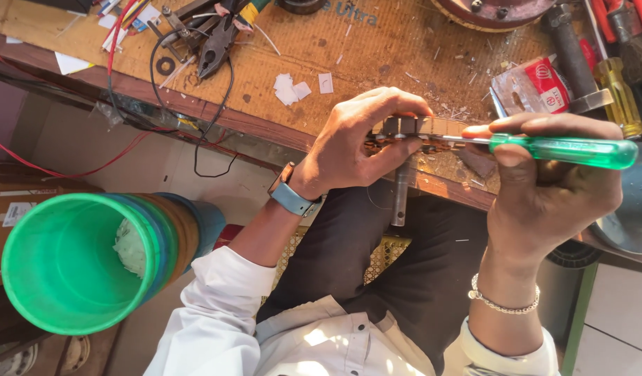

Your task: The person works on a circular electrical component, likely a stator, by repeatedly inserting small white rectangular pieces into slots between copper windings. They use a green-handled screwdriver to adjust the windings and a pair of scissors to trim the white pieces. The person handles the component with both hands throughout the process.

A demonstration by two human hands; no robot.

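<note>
My left hand (pixel 356 143) grips a small motor armature (pixel 406 130), a slotted metal core with copper winding and a steel shaft (pixel 400 196) hanging downward. It holds the part at the near edge of the workbench (pixel 376 49). My right hand (pixel 551 188) holds a screwdriver with a clear green handle (pixel 568 150). The screwdriver's metal blade (pixel 460 139) points left and its tip touches the armature core beside my left fingers. A watch with a light blue strap sits on my left wrist, a bead bracelet on my right.
A stack of green, blue and brown plastic cups (pixel 84 261) lies at the lower left. Pliers (pixel 216 45), black and red wires (pixel 119 42), white paper scraps (pixel 293 88), a red-labelled packet (pixel 537 87), a yellow-handled tool (pixel 619 94) and a round metal part (pixel 495 12) lie on the bench.
</note>
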